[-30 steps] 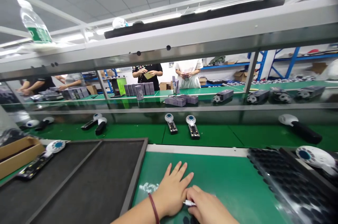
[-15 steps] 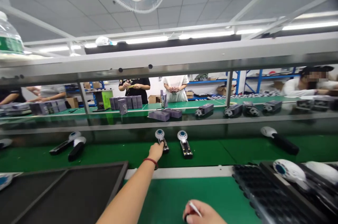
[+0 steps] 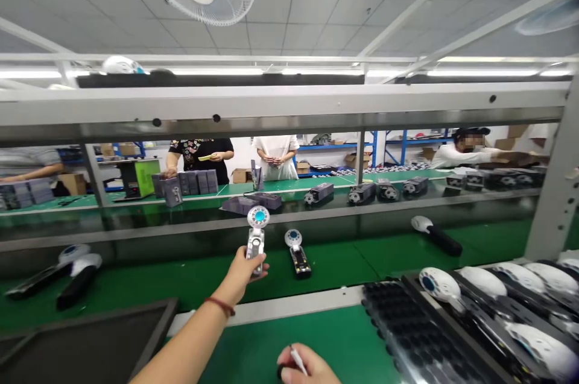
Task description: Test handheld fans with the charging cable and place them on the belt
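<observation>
My left hand, wearing a red bracelet, grips a handheld device by its handle. The device has a round white head with a blue centre, and parts show inside its open handle. It is raised upright above the green belt. A similar open device lies just to its right on the belt. Low in the view, my right hand is closed around a slim white pen-like tool. A small black piece shows at its fingers, its kind unclear.
On the right stand a black tray of white-headed devices and a clear-covered tray of black round pieces. A dark framed tray sits left. Purple boxes line the far belt under a metal rail. Co-workers stand opposite.
My left hand has lifted the left of the two open devices off the belt and tipped it upright. The camera has turned to the right. My right hand still holds the white tool.
</observation>
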Tool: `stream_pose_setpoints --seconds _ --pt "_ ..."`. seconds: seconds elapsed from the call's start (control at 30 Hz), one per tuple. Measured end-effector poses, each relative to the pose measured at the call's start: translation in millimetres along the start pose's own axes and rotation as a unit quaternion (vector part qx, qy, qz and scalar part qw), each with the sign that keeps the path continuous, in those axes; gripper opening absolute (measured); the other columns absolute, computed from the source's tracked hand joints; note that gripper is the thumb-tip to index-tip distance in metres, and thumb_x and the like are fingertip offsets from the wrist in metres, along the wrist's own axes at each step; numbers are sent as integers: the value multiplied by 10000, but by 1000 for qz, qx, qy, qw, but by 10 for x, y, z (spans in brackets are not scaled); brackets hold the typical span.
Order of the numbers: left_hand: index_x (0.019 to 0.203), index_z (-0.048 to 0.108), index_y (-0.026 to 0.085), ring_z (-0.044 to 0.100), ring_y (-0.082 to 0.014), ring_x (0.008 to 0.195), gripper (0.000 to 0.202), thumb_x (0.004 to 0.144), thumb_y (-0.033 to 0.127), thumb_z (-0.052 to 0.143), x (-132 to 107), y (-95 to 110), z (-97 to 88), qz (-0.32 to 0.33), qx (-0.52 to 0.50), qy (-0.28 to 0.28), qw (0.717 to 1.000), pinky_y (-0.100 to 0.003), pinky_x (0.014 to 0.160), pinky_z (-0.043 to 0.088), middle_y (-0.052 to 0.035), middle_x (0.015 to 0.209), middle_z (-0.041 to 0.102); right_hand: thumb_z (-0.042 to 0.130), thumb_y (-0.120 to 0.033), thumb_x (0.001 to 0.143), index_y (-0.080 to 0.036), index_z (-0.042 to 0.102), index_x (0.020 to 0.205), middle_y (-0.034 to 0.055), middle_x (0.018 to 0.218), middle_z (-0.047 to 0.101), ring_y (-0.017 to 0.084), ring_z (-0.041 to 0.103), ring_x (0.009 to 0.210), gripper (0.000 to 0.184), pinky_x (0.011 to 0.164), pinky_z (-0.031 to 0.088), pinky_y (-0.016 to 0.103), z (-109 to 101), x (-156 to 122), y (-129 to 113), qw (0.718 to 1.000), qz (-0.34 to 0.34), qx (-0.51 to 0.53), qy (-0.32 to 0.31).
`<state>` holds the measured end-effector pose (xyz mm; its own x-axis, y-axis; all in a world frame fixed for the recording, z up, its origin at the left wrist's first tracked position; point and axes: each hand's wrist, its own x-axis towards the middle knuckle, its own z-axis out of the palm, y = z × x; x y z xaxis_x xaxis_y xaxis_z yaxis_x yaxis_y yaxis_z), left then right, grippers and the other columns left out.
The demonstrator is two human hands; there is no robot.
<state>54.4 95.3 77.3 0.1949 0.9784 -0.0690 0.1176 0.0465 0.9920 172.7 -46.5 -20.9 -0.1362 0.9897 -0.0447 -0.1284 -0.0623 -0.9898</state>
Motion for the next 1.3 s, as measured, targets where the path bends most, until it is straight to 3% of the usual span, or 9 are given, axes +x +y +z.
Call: stream_pose_setpoints --seconds 0.1,0.2,0.3,0.4,0.5,0.7,0.9,1.07,1.3 --pt "979 434 169 540 -92 551 256 767 264 541 -730 25 -125 35 -74 -33 996 -250 543 455 16 753 553 634 -464 622 -188 450 775 -102 566 357 20 184 341 365 346 150 181 132 -90 -120 999 12 31 8" --pt "992 397 185 557 -112 547 298 749 335 481 -1326 -47 -256 24 -133 -83 987 -243 519 418 -9 738 575 666 -416 554 -239 434 938 -92 639 389 13 129 356 482 361 95 193 224 -231 -328 999 7 39 7" --pt "1133 260 206 571 -146 563 570 639 292 530 -1607 -183 -345 -20 -201 -122 972 -279 527 427 -19 750 581 644 -392 591 -212 461 693 -101 527 318 36 127 378 276 376 90 210 285 -348 -539 1000 -2 13 4" --pt "1168 170 242 576 -170 592 726 581 252 598 -1657 -290 -383 -53 -267 -171 947 -316 548 444 -10 763 572 590 -353 628 -212 462 634 -103 481 277 65 179 394 191 391 141 214 346 -395 -697 999 -15 -29 11" --pt "1180 147 261 585 -172 600 735 605 257 604 -1620 -343 -387 -94 -294 -205 929 -299 551 427 -6 771 568 568 -293 631 -204 497 615 -60 569 377 105 335 492 116 440 236 220 405 -352 -815 996 -35 -81 31" --pt "1167 221 211 536 -109 564 759 602 430 678 -1516 -463 -383 -94 -246 -215 940 -258 559 383 -31 838 551 542 -260 701 -208 551 618 3 791 488 196 494 800 99 735 352 282 500 -140 -1000 984 -37 -168 33" --pt "1167 334 209 500 -134 759 681 609 365 691 -1494 -584 -371 -45 -231 -195 952 -296 811 323 -25 916 547 471 -234 729 -219 508 615 -9 753 483 170 523 723 121 644 397 254 546 -95 -940 967 -6 -251 30" --pt "1204 246 217 514 -196 894 729 631 376 667 -1511 -535 -370 -98 -218 -215 947 -301 787 337 -84 1088 538 463 -205 749 -218 500 618 -11 780 493 159 538 738 137 659 402 245 534 -108 -888 969 -3 -243 32" --pt "1194 252 183 434 -250 1089 700 647 374 646 -1526 -505 -368 -78 -173 -189 963 -325 876 307 -120 1211 473 487 -95 740 -214 511 608 -31 745 482 124 528 684 179 588 382 201 545 -86 -906 966 -9 -257 31"
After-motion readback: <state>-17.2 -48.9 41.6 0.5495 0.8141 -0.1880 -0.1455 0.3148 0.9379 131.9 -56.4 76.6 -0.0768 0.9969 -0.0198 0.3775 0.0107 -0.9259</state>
